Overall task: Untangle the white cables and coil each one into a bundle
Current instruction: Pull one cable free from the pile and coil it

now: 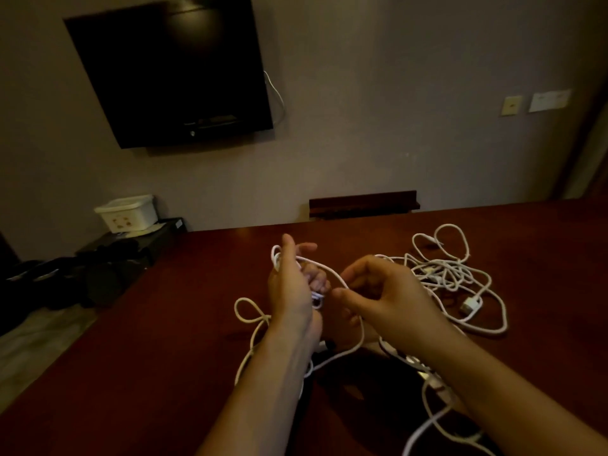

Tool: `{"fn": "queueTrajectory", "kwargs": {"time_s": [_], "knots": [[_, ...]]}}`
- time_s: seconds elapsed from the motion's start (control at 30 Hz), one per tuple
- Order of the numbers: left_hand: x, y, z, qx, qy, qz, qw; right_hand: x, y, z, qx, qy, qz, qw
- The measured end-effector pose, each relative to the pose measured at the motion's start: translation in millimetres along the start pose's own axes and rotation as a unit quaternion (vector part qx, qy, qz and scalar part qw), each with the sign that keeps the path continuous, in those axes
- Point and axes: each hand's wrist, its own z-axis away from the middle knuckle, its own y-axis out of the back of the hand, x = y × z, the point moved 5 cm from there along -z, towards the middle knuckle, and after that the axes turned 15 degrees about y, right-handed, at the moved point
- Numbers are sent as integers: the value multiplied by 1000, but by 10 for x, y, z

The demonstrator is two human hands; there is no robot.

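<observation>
My left hand [291, 284] is raised above the dark red table [164, 340], with loops of a white cable [332, 273] wound round it and held in its curled fingers. That cable runs right to my right hand [378, 292], whose thumb and fingers pinch it. A loose loop [250, 311] of the same cable lies on the table left of my left wrist. A tangle of white cables [450, 274] with a white plug [471, 306] lies beyond my right hand. More white cable [427, 419] trails under my right forearm.
The table's far edge meets a grey wall with a black TV [171, 74]. A white box [126, 212] on a black stand and dark bags [82, 274] sit on the floor at the left. A dark wooden shelf [362, 202] stands behind the table.
</observation>
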Motion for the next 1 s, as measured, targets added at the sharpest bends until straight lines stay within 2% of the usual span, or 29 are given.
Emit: {"fn": "queueTrajectory", "kwargs": {"time_s": [0.13,0.27,0.33,0.47,0.6,0.7,0.77,0.9,1.0], "knots": [[23,2,5,14,-12,38,999,-14,21,1,-11,40,56,998],[2,-42,42,-9,-19,66,998,-25,-57,44,-55,52,135,988],[33,-32,61,-9,-44,58,997,15,-71,34,-60,16,110,992],[139,67,94,51,-91,24,994,66,-82,38,-82,-51,19,995],[162,74,101,82,-133,-39,987,63,-22,-7,-4,-78,-60,995],[171,90,62,126,-210,-133,960,41,81,-20,49,-101,-132,985],[172,41,100,130,-286,-211,926,13,89,-16,40,-98,-166,980],[148,-85,232,84,-361,-312,875,43,34,-8,-2,-123,-212,970],[100,-125,231,47,-375,-390,840,75,43,-32,11,-138,-258,956]]}}
